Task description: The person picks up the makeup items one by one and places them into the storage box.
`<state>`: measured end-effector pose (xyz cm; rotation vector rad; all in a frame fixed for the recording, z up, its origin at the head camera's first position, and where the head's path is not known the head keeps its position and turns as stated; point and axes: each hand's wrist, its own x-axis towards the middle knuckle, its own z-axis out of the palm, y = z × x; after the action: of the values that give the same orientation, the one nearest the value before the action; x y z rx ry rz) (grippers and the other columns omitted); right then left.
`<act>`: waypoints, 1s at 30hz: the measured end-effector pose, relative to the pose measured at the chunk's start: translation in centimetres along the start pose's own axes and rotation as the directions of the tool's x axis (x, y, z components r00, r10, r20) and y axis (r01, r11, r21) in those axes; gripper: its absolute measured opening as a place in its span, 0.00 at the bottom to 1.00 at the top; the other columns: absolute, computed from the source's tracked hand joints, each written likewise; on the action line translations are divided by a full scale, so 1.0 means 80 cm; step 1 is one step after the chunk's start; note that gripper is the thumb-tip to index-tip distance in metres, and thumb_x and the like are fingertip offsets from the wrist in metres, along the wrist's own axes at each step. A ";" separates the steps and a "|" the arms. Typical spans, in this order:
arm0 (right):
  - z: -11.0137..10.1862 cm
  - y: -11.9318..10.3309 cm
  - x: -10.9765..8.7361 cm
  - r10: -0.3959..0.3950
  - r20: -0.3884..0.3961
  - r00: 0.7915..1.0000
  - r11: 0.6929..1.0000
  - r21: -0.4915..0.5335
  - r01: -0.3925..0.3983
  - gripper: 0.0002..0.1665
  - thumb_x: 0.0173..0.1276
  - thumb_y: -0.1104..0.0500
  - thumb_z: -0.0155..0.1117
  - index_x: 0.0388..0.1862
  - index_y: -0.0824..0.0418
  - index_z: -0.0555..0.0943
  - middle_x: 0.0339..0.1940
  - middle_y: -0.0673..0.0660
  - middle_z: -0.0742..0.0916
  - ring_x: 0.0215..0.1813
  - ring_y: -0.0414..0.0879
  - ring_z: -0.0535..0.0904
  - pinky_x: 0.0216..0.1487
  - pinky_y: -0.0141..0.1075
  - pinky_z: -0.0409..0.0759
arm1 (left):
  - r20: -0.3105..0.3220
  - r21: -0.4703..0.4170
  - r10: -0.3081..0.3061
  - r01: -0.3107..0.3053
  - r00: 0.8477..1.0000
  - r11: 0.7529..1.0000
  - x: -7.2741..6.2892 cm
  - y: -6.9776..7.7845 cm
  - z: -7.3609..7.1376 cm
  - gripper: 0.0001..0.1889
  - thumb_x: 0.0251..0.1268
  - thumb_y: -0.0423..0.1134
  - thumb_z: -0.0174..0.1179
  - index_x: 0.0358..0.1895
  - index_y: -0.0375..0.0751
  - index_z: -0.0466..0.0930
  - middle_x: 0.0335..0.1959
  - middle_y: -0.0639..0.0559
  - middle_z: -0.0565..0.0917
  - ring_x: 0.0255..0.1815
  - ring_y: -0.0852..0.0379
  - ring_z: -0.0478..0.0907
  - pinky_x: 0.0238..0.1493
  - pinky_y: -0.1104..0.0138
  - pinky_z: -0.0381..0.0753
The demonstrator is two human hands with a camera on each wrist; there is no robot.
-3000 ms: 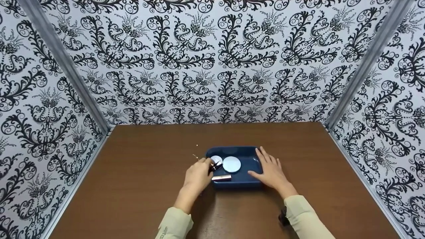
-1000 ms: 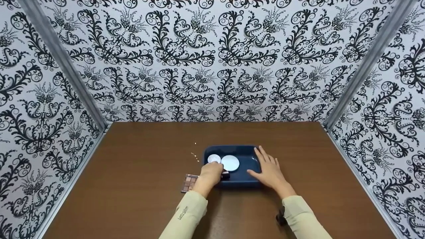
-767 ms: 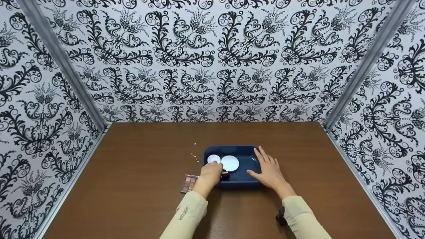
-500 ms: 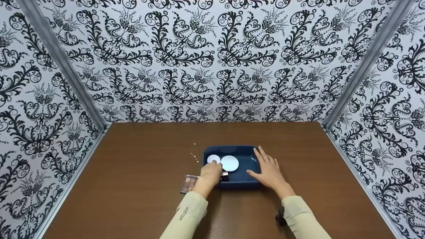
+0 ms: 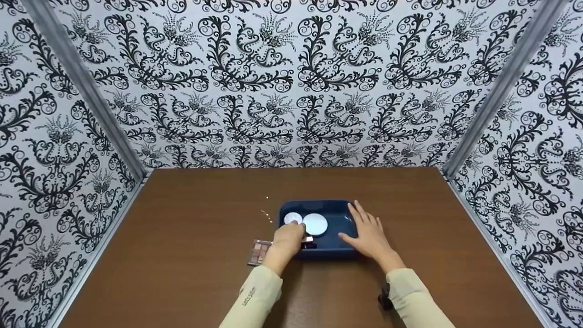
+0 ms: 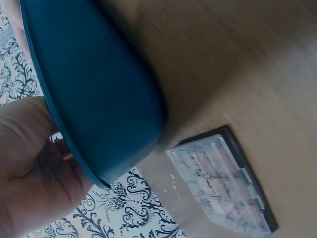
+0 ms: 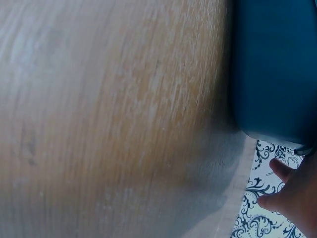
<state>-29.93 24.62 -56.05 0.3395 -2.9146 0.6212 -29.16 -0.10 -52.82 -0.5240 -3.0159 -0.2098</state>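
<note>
A dark blue rectangular tray (image 5: 337,250) stands on the wooden table. My left hand (image 5: 288,238) reaches over its left side, fingers curled down and mostly hidden. A shiny pinkish tube (image 5: 309,239) juts out right of these fingers, with a dark patch just below it. In the left wrist view, the left hand (image 6: 34,173) wraps over the tray's rim (image 6: 69,141). Beyond the fingers lie a small white round container (image 5: 293,217) and a larger pale round one (image 5: 315,224). My right hand (image 5: 371,233) rests at the tray's right side, fingers spread and thumb over the inside.
An eyeshadow palette (image 5: 259,252) with a clear lid lies on the table left of the tray, close to the left wrist. Light reflections dot the tabletop (image 5: 205,218) behind it. Patterned walls (image 5: 291,114) enclose the back and sides.
Three seconds ago the left hand held a small black item at the tray's left edge. It has since moved inside over the tube, uncovering the palette. The right hand has stayed put.
</note>
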 end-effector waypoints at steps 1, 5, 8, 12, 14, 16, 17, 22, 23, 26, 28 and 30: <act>0.000 0.000 0.000 -0.001 0.000 1.000 1.000 0.000 0.001 0.54 0.64 0.37 0.66 0.81 0.56 0.55 0.83 0.62 0.57 0.76 0.68 0.62 0.72 0.72 0.53 | -0.014 -0.003 0.014 -0.014 1.000 1.000 0.000 -0.003 0.001 0.07 0.60 0.31 0.61 0.41 0.41 0.83 0.38 0.44 0.85 0.39 0.45 0.87 0.37 0.54 0.86; 0.000 0.000 0.000 -0.001 0.000 1.000 1.000 0.002 0.001 0.54 0.64 0.38 0.66 0.81 0.55 0.55 0.83 0.61 0.57 0.76 0.67 0.62 0.72 0.73 0.53 | -0.085 -0.063 0.057 -0.062 0.995 0.996 0.000 -0.014 0.000 0.10 0.57 0.30 0.65 0.42 0.44 0.83 0.40 0.46 0.85 0.40 0.47 0.86 0.39 0.56 0.86; 0.001 0.000 0.000 -0.003 -0.004 1.000 1.000 0.010 0.003 0.54 0.64 0.38 0.67 0.81 0.55 0.55 0.83 0.61 0.58 0.76 0.67 0.62 0.72 0.73 0.52 | -0.144 -0.127 0.059 -0.078 0.988 0.989 -0.002 -0.023 -0.008 0.11 0.57 0.31 0.67 0.43 0.46 0.83 0.41 0.49 0.84 0.41 0.48 0.86 0.40 0.57 0.85; 0.001 0.000 0.000 -0.010 -0.012 1.000 1.000 0.014 0.010 0.54 0.63 0.37 0.66 0.81 0.56 0.56 0.83 0.61 0.58 0.76 0.67 0.62 0.72 0.73 0.52 | -0.198 -0.208 0.035 -0.077 0.980 0.975 -0.005 -0.034 -0.022 0.11 0.59 0.34 0.69 0.44 0.47 0.83 0.41 0.51 0.84 0.41 0.50 0.86 0.41 0.58 0.85; 0.001 -0.001 0.000 -0.011 -0.010 1.000 1.000 0.015 0.011 0.54 0.63 0.37 0.66 0.81 0.56 0.56 0.83 0.61 0.58 0.76 0.67 0.62 0.72 0.73 0.52 | -0.216 -0.241 0.021 -0.074 0.976 0.968 -0.008 -0.040 -0.028 0.11 0.60 0.36 0.69 0.45 0.47 0.83 0.41 0.51 0.84 0.41 0.51 0.86 0.40 0.58 0.85; 0.001 -0.001 0.000 -0.009 -0.008 1.000 1.000 0.017 0.009 0.54 0.63 0.37 0.67 0.81 0.56 0.56 0.83 0.61 0.58 0.76 0.67 0.62 0.72 0.73 0.51 | -0.226 -0.271 0.001 -0.064 0.974 0.961 -0.011 -0.046 -0.033 0.11 0.60 0.36 0.69 0.46 0.47 0.83 0.42 0.52 0.85 0.40 0.52 0.86 0.40 0.58 0.85; 0.002 -0.001 0.000 -0.009 -0.007 1.000 1.000 0.017 0.009 0.54 0.63 0.38 0.67 0.81 0.56 0.56 0.83 0.61 0.58 0.76 0.67 0.62 0.72 0.73 0.51 | -0.229 -0.282 -0.011 -0.056 0.973 0.958 -0.013 -0.049 -0.035 0.11 0.60 0.35 0.68 0.46 0.47 0.83 0.42 0.52 0.85 0.40 0.52 0.86 0.40 0.58 0.85; 0.002 0.000 0.000 -0.009 -0.009 1.000 1.000 0.014 0.009 0.53 0.64 0.39 0.67 0.81 0.56 0.56 0.83 0.62 0.58 0.76 0.68 0.62 0.72 0.73 0.51 | -0.246 -0.312 -0.049 -0.032 0.968 0.950 -0.021 -0.065 -0.042 0.10 0.61 0.35 0.68 0.45 0.46 0.83 0.41 0.52 0.85 0.38 0.50 0.86 0.40 0.55 0.85; 0.002 0.000 0.000 -0.010 -0.011 1.000 1.000 0.013 0.011 0.53 0.64 0.39 0.67 0.81 0.57 0.56 0.83 0.62 0.58 0.76 0.68 0.62 0.72 0.73 0.52 | -0.248 -0.313 -0.052 -0.029 0.967 0.949 -0.022 -0.069 -0.042 0.10 0.60 0.36 0.68 0.45 0.46 0.83 0.41 0.52 0.85 0.38 0.50 0.85 0.40 0.56 0.84; 0.002 0.000 0.001 -0.013 -0.017 1.000 1.000 0.009 0.013 0.53 0.64 0.39 0.67 0.80 0.57 0.57 0.82 0.63 0.58 0.76 0.68 0.62 0.72 0.74 0.52 | -0.240 -0.323 -0.071 -0.011 0.968 0.946 -0.025 -0.077 -0.043 0.10 0.60 0.36 0.68 0.45 0.46 0.83 0.40 0.52 0.85 0.38 0.51 0.85 0.40 0.56 0.84; 0.002 0.000 0.001 -0.012 -0.015 1.000 1.000 0.005 0.012 0.53 0.64 0.39 0.67 0.81 0.57 0.56 0.82 0.62 0.58 0.75 0.68 0.63 0.72 0.74 0.52 | -0.238 -0.319 -0.076 -0.004 0.968 0.948 -0.027 -0.083 -0.042 0.10 0.60 0.36 0.69 0.44 0.46 0.83 0.39 0.52 0.85 0.38 0.52 0.85 0.39 0.56 0.84; 0.002 0.000 0.001 -0.010 -0.013 1.000 1.000 0.003 0.010 0.53 0.64 0.39 0.67 0.81 0.57 0.56 0.83 0.62 0.58 0.75 0.68 0.63 0.72 0.73 0.52 | -0.231 -0.316 -0.085 0.008 0.969 0.949 -0.030 -0.088 -0.041 0.10 0.59 0.36 0.69 0.44 0.46 0.82 0.38 0.52 0.85 0.37 0.52 0.85 0.38 0.56 0.84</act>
<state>-30.00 24.52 -56.15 0.3490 -2.8982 0.6238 -29.13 -7.91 -50.70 -0.4112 -2.7684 -0.7109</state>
